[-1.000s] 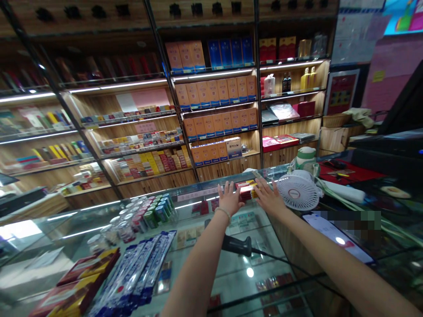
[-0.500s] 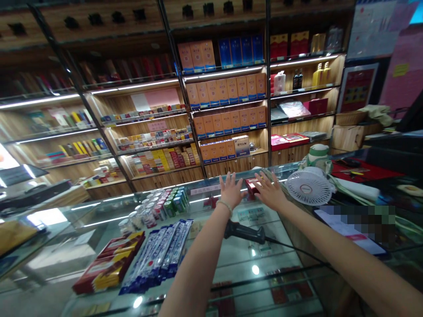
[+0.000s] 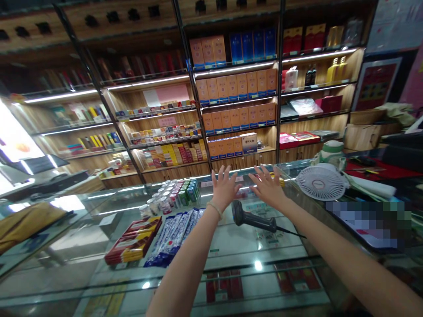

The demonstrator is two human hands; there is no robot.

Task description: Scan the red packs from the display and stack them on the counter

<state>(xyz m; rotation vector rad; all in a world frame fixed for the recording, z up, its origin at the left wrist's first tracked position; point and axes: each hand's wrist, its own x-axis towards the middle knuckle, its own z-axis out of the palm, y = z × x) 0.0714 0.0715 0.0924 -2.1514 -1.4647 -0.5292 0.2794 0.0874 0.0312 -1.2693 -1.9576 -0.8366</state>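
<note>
Both arms reach forward over a glass counter (image 3: 228,246). My left hand (image 3: 224,190) is open with fingers spread and a pale bracelet at the wrist. My right hand (image 3: 268,187) is also open, palm down, its fingers apart. Neither holds anything. Between and below them lies a black handheld scanner (image 3: 253,219) with a cable. A small red and yellow item (image 3: 280,179) shows partly behind my right hand. Left of my left arm are blue-and-white packets (image 3: 172,237), red and yellow boxes (image 3: 134,242) and rows of small cans and tubes (image 3: 172,193).
A white fan (image 3: 322,182) stands right of my right hand, beside a green and white container (image 3: 331,152). A tablet-like screen (image 3: 366,229), partly pixelated, lies near my right forearm. Wall shelves (image 3: 238,160) with orange boxes (image 3: 236,88) stand behind the counter.
The view has shifted, so the shelves and counter items sit further right in it. My hands are slightly further left relative to the scanner, which now shows whole. Both remain spread and without an object.
</note>
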